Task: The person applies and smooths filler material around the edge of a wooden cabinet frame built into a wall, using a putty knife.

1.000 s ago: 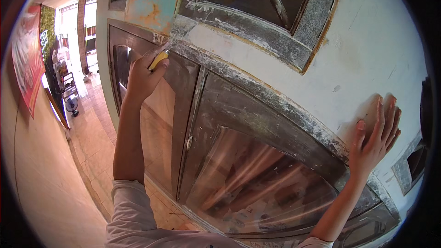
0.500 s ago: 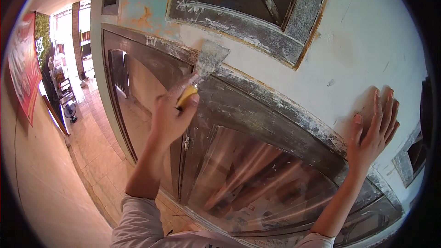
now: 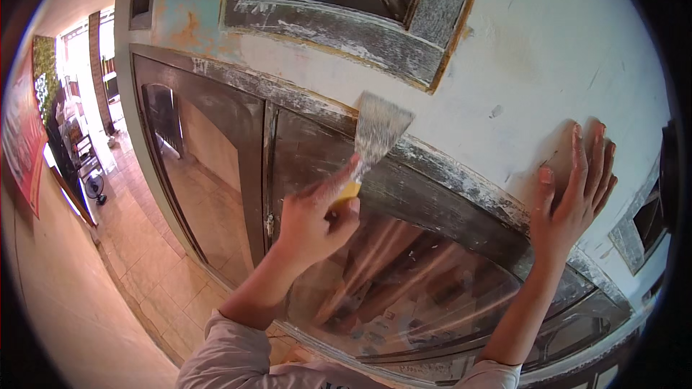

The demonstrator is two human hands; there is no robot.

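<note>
Gripping scraper (image 3: pixel 376 134), left hand (image 3: pixel 311 222) closed; blade seemingly touching frame (image 3: pixel 440 173).

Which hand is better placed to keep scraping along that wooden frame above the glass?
Left. The left hand grips the putty knife, blade on the frame; the right hand lies flat on the white wall.

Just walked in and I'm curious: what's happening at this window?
A person is working on an old window frame. The left hand grips a putty knife by its yellow handle, the blade laid against the frame's worn, paint-flecked top rail. The right hand lies flat, fingers spread, on the white wall just above the frame. Below is the glass pane.
</note>
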